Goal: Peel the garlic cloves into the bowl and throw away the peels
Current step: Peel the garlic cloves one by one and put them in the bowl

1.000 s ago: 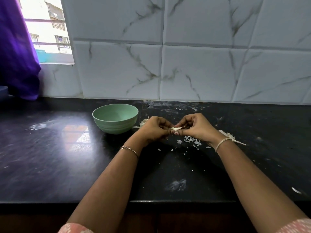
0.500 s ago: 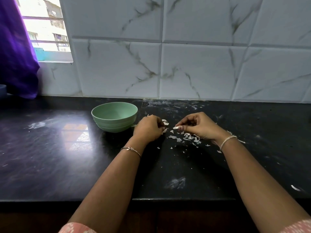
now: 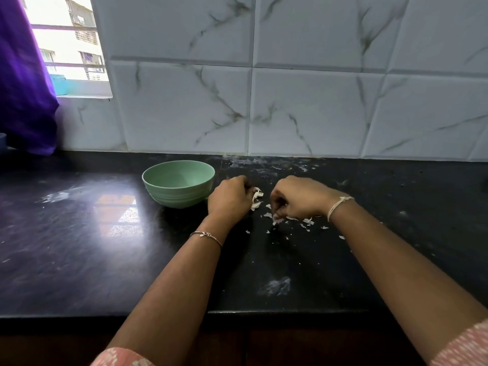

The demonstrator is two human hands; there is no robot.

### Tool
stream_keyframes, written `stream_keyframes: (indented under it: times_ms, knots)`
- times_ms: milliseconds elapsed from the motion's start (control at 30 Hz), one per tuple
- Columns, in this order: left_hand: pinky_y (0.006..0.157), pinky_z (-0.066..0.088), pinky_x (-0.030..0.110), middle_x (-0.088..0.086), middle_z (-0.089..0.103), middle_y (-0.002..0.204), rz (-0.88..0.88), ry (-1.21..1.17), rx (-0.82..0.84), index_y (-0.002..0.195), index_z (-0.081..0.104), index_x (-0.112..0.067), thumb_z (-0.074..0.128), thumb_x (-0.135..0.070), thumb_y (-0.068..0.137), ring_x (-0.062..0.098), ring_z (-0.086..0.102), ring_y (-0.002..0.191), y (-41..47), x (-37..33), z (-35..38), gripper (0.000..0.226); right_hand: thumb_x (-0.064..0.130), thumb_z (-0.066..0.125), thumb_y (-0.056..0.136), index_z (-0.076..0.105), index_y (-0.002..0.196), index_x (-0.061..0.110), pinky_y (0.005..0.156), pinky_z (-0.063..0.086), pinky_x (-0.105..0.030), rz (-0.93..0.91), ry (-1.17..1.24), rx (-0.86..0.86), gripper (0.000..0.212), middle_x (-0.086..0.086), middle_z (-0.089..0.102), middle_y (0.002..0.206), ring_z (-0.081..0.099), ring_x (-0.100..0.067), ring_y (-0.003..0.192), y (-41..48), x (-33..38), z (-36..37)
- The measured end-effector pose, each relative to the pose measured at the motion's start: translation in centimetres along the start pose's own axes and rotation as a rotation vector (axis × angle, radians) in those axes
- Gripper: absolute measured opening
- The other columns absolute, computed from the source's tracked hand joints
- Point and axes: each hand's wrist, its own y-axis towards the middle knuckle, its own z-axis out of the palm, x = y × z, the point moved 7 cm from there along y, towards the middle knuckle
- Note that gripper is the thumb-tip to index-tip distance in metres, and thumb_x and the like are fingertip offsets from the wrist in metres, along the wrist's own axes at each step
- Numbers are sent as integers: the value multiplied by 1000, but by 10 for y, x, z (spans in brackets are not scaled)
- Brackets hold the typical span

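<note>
Gathering peel scraps (image 3: pixel 306 221) beside the green bowl (image 3: pixel 177 198)
Head view: left hand (image 3: pixel 229 198) curled round pale garlic pieces (image 3: pixel 257 196) just right of the bowl; right hand (image 3: pixel 297 199) pinching scraps farther right on the counter (image 3: pixel 79 247); best swept into one heap before lifting; impossible to tell clove from skin.

I see the pale green bowl (image 3: pixel 179 199) upright on the counter (image 3: pixel 79 247). Just right of it lie pale garlic pieces (image 3: pixel 257 194), and thin white peels (image 3: pixel 306 221) are scattered farther right.
</note>
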Motion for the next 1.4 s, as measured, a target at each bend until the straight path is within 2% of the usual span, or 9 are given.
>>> stream_keyframes:
  times_ms: [167, 333, 500, 567, 700, 867, 1033, 1200, 1400]
  knots:
    - [77, 45, 31, 1, 61, 111, 84, -90, -42, 103, 66, -24, 61, -15, 87, 22, 60, 103, 0, -4, -3, 19, 15, 75, 84, 76, 91, 14, 79, 55, -21, -40, 603, -247, 7, 2, 75, 89, 69, -8, 86, -7, -24, -30]
    - [77, 52, 29, -15, 67, 84, 212, -416, -40, 88, 58, -34, 77, -14, 77, 5, 61, 74, -4, -23, -4, 29, 19, 69, 88, 72, 95, 16, 75, 45, -15, 63, 966, -477, 7, 3, 71, 89, 60, -1, 81, -9, -59, -12]
    - [69, 46, 11, -11, 67, 92, 263, -615, -30, 97, 63, -26, 81, -18, 77, 4, 60, 70, -6, -36, 3, 28, 22, 64, 91, 70, 83, 18, 60, 40, -10, 183, 1258, -530, 11, 8, 62, 69, 54, 2, 61, -8, -70, 10]
    - [71, 48, 16, -9, 69, 93, 247, -661, -52, 95, 66, -26, 81, -18, 78, 5, 60, 71, -3, -37, 6, 24, 24, 63, 92, 70, 79, 17, 53, 36, -10, 207, 1313, -564, 17, 4, 51, 61, 44, -3, 55, -7, -70, 15]
    - [69, 51, 23, -6, 72, 92, 193, -731, -77, 93, 72, -19, 80, -19, 78, 6, 63, 75, 1, -36, 9, 17, 18, 59, 95, 66, 76, 12, 50, 38, -5, 233, 1341, -563, 22, 16, 58, 49, 52, 8, 49, -4, -62, 21]
    - [68, 59, 38, 4, 73, 88, 110, -863, 26, 93, 66, -18, 77, -15, 82, 24, 70, 76, 5, -33, 20, 16, 12, 70, 87, 70, 86, 10, 61, 44, -8, 261, 1325, -665, 3, 2, 68, 79, 61, 4, 68, -6, -69, 19]
    - [59, 56, 25, 3, 69, 77, 112, -853, 20, 93, 64, -16, 76, -9, 82, 12, 64, 62, 4, -35, 19, 17, 26, 69, 89, 72, 85, 8, 51, 40, -7, 275, 1352, -700, 18, 9, 64, 63, 52, 3, 55, -10, -71, 16]
    - [57, 57, 24, -1, 70, 74, 134, -804, -6, 86, 67, -22, 79, -11, 79, 5, 62, 54, 3, -35, 16, 18, 13, 73, 85, 73, 82, 8, 70, 47, -9, 217, 1327, -637, 6, -2, 72, 75, 67, 0, 74, -8, -62, 15]
    - [56, 55, 18, -9, 68, 72, 142, -812, 19, 88, 69, -22, 77, -6, 80, -4, 60, 52, 2, -36, 16, 20, 9, 71, 86, 72, 94, 4, 54, 41, -4, 257, 1322, -632, 9, 0, 69, 80, 61, 10, 61, -10, -67, 17]
